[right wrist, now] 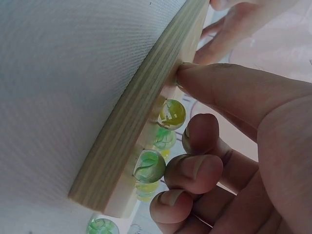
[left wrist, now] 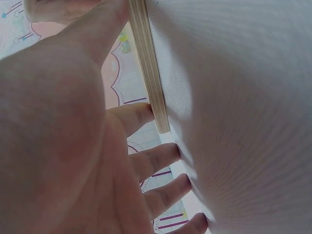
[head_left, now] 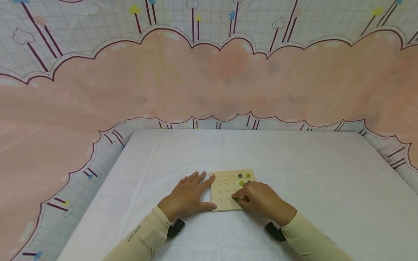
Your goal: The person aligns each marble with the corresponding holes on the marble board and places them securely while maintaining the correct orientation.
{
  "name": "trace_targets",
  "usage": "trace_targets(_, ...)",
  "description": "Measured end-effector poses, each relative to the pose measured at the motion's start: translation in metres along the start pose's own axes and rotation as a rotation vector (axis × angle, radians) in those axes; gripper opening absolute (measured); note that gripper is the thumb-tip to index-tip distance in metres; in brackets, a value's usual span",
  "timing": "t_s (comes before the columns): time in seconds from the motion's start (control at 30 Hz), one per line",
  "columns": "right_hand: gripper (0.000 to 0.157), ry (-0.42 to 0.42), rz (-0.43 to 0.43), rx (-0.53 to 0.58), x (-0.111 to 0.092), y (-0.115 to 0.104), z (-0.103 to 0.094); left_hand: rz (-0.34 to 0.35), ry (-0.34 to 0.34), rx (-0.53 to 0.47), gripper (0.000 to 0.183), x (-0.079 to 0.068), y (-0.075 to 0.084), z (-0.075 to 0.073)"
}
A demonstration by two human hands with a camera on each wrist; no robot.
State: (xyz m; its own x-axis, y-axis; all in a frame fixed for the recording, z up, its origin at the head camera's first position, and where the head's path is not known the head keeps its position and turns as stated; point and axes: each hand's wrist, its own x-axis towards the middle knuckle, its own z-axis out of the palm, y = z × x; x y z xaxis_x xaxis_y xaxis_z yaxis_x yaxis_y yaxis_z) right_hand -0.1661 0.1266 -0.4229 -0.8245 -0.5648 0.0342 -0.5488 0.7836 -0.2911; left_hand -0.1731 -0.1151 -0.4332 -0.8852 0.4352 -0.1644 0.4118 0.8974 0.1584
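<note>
A square wooden board with rows of round hollows lies flat on the white cloth. My left hand rests at its left side, fingers spread, the thumb and index finger touching the board's edge. Over the board's near right part, my right hand pinches a green marble between thumb and index finger, low at the surface. The fingers mostly hide this marble in the right wrist view. There, a yellow marble and a green-streaked marble sit on the board beside the curled other fingers.
At the board's far right sit a dark green marble and a yellow-green marble. Another green marble shows past the board's corner in the right wrist view. White cloth surrounds the board, with a patterned peach curtain behind.
</note>
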Motion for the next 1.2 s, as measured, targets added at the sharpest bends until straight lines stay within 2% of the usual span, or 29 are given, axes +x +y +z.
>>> trace_targets(0.43,0.018,0.051,0.019,-0.012,-0.005,0.002,-0.014,0.011,0.01,-0.011,0.09,-0.001,0.001,-0.001)
trace_targets(0.53,0.018,0.06,0.04,-0.016,-0.006,0.005,-0.018,0.01,0.009,-0.014,0.09,-0.001,0.001,-0.001)
trace_targets(0.7,0.024,0.052,0.12,-0.001,-0.007,0.008,-0.027,0.002,0.001,-0.018,0.09,-0.002,0.001,-0.001)
trace_targets(1.2,0.029,0.057,0.229,0.032,-0.02,0.044,-0.043,-0.015,-0.006,0.0,0.092,-0.001,0.002,0.002)
